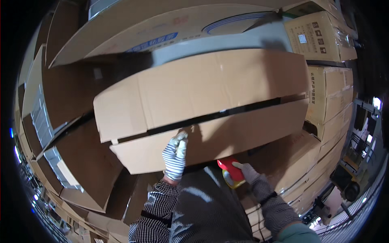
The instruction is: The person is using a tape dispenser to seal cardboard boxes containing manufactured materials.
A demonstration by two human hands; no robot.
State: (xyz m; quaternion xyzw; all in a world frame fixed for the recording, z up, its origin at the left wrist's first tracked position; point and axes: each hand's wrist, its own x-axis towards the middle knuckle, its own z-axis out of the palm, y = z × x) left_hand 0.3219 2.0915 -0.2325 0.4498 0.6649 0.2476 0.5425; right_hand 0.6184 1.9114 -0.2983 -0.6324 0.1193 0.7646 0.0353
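A large brown cardboard box lies in front of me, its two long top flaps folded inward with a dark slit between them. Over the near flap is my left hand, in a striped glove. Its fingers are curled together close to the flap's edge; anything inside them is hidden. Lower right, my right hand grips a red tape dispenser with a yellow roll on it. The dispenser is just below the near edge of the box.
Sealed cartons are stacked along the right. On the left stand opened cardboard boxes with grey-white items at their edges. Another large carton rises behind the box. A dark apron covers my front.
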